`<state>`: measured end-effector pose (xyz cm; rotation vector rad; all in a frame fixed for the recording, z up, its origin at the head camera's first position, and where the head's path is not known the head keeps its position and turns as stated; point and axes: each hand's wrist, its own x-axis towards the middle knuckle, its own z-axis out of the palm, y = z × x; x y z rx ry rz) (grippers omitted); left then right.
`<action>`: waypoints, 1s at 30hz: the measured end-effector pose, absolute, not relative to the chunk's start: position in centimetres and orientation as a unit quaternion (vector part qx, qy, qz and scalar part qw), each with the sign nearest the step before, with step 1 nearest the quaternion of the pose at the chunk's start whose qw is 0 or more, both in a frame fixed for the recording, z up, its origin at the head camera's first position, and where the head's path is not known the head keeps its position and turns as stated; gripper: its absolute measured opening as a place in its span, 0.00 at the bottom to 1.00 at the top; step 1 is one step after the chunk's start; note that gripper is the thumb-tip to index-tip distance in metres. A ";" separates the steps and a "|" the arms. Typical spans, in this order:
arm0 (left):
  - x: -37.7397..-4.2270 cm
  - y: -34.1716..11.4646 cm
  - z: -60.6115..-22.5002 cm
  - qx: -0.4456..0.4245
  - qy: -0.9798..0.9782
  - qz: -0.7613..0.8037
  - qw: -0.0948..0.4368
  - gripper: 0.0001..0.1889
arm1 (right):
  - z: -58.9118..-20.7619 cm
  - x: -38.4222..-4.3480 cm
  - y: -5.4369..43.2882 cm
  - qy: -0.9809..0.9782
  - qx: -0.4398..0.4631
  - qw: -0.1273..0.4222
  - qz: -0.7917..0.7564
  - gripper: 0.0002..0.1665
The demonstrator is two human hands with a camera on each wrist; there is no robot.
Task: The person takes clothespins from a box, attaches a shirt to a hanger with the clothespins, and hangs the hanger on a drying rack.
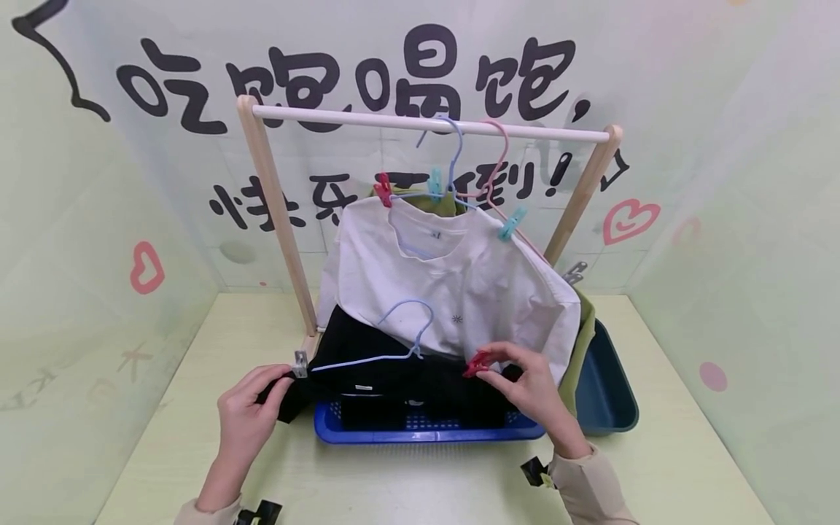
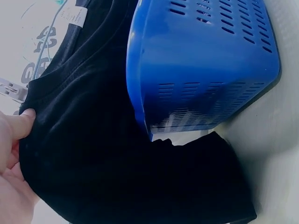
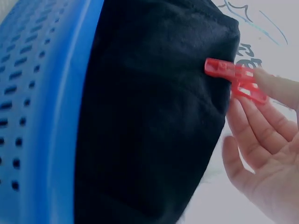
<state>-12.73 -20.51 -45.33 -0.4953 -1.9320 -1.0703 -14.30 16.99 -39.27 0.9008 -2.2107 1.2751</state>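
Observation:
A black T-shirt (image 1: 387, 375) lies across the blue basket (image 1: 429, 436) with a light blue hanger (image 1: 367, 360) at its neckline, hook upward. At the shirt's left shoulder my left hand (image 1: 248, 405) pinches the cloth between thumb and fingers, right beside a grey clothespin (image 1: 300, 364). On the opposite shoulder, my right hand (image 1: 525, 379) pinches the handles of a red clothespin (image 3: 224, 70), whose jaws overlap the black cloth in the right wrist view. The hanger's right arm is hidden in the shirt.
Behind stands a wooden rack with a white rail (image 1: 367, 120). A white T-shirt (image 1: 420, 277) hangs there on a blue hanger, with red and teal clothespins; a pink hanger (image 1: 504, 146) and green garment (image 1: 586, 343) show behind. A dark teal bin (image 1: 607, 386) sits at right.

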 end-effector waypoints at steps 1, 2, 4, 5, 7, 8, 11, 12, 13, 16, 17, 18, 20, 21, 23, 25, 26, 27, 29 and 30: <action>-12.7 -20.5 -45.3 -0.198 -0.773 -0.428 0.425 0.05 | -39.7 -14.5 17.2 -0.799 0.324 0.207 0.462 0.22; -12.7 -20.6 -45.4 -0.198 -0.773 -0.428 0.424 0.04 | -40.2 -14.7 17.4 -0.802 0.322 0.200 0.462 0.24; -12.7 -20.6 -45.4 -0.200 -0.774 -0.427 0.422 0.04 | -41.0 -15.0 17.9 -0.809 0.318 0.184 0.459 0.28; -12.7 -20.6 -45.5 -0.201 -0.774 -0.428 0.422 0.04 | -41.3 -15.1 18.1 -0.813 0.315 0.176 0.456 0.29; -12.7 -20.7 -45.5 -0.204 -0.772 -0.431 0.421 0.05 | -41.7 -15.2 18.4 -0.831 0.304 0.158 0.439 0.30; -12.7 -20.7 -45.5 -0.205 -0.771 -0.432 0.420 0.06 | -41.9 -15.2 18.5 -0.840 0.298 0.150 0.428 0.29; -12.7 -20.8 -45.6 -0.207 -0.769 -0.434 0.421 0.09 | -42.3 -15.1 18.7 -0.862 0.282 0.126 0.401 0.20; -12.7 -20.8 -45.6 -0.207 -0.769 -0.434 0.421 0.09 | -42.4 -15.1 18.8 -0.867 0.278 0.122 0.395 0.16; -12.7 -20.8 -45.6 -0.206 -0.769 -0.434 0.421 0.09 | -42.5 -15.0 18.8 -0.870 0.275 0.123 0.392 0.13; -12.7 -20.8 -45.6 -0.205 -0.771 -0.433 0.420 0.07 | -42.6 -15.0 18.8 -0.868 0.271 0.125 0.397 0.10; -12.7 -20.8 -45.6 -0.204 -0.772 -0.433 0.419 0.05 | -42.7 -15.0 18.8 -0.867 0.270 0.127 0.399 0.10; -12.8 -20.7 -45.6 -0.204 -0.772 -0.433 0.419 0.05 | -42.6 -14.9 18.8 -0.866 0.269 0.128 0.401 0.10; -12.8 -20.7 -45.6 -0.203 -0.772 -0.433 0.419 0.04 | -42.5 -14.8 18.8 -0.865 0.267 0.130 0.406 0.10; -12.8 -20.7 -45.5 -0.203 -0.772 -0.433 0.419 0.04 | -42.4 -14.8 18.8 -0.864 0.267 0.132 0.406 0.10; -12.8 -20.7 -45.4 -0.204 -0.772 -0.431 0.421 0.04 | -42.0 -14.6 18.9 -0.862 0.264 0.134 0.411 0.10; -13.0 -20.6 -45.2 -0.204 -0.772 -0.428 0.422 0.05 | -41.6 -14.5 18.9 -0.860 0.263 0.139 0.416 0.11; -13.0 -20.6 -45.1 -0.204 -0.773 -0.427 0.423 0.07 | -41.4 -14.5 19.0 -0.858 0.263 0.145 0.416 0.11; -13.1 -20.6 -44.9 -0.204 -0.774 -0.425 0.423 0.09 | -41.2 -14.5 19.0 -0.857 0.265 0.150 0.416 0.11; -13.3 -20.5 -44.6 -0.204 -0.774 -0.424 0.424 0.13 | -40.8 -14.4 19.0 -0.853 0.269 0.162 0.417 0.11; -13.4 -20.5 -44.3 -0.205 -0.773 -0.424 0.425 0.13 | -40.6 -14.4 19.1 -0.852 0.270 0.167 0.416 0.11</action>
